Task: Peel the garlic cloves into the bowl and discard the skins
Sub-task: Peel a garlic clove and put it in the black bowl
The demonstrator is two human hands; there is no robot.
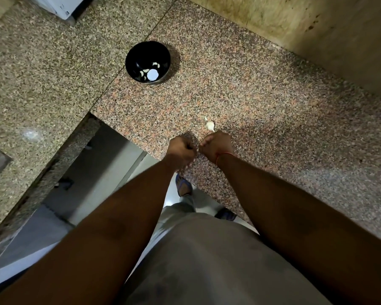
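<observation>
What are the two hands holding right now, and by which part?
Both the left hand and the right hand are curled, fingertips meeting over something tiny and pale between them, likely a garlic clove. It is too hidden to tell which part is pinched.

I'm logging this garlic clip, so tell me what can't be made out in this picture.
- Head view: whatever the left hand and right hand pinch between them is hidden by curled fingers.
- Peeled cloves in the black bowl: too small to count, and a bright glare spot covers part of them.
- Garlic piece on the granite counter: too small to tell whether it is peeled.
</observation>
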